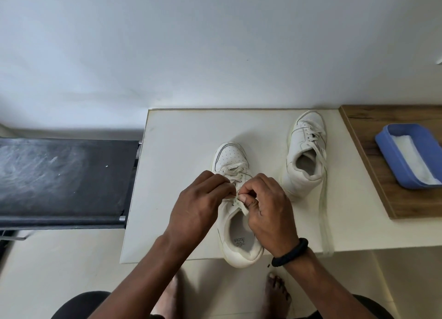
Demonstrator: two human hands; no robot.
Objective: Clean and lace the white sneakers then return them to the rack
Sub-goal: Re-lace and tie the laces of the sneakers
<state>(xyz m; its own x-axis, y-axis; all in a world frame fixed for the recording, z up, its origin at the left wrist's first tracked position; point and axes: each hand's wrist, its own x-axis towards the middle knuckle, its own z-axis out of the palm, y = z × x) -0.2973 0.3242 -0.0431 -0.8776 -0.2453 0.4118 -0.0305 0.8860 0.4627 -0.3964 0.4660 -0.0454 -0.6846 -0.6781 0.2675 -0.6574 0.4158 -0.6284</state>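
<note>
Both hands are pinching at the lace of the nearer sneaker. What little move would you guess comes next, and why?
Probably pulling the lace end through the upper eyelet and drawing it snug. Both the left hand and right hand pinch the lace over the near sneaker, whose lower rows are already crossed. The far sneaker trails long, loose laces.

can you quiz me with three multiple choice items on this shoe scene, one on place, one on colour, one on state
1. Where does the blue tray sit?
A. on the wooden board
B. on the floor
C. on the black bench

2. What colour is the band on the right wrist?
A. red
B. black
C. white

3. What are the hands doing?
A. resting in the lap
B. lifting the tray
C. pinching a lace at the near sneaker

Answers: 1 A, the tray rests on the wooden board. 2 B, the wristband is black. 3 C, the left hand and right hand meet over the near sneaker.
</note>
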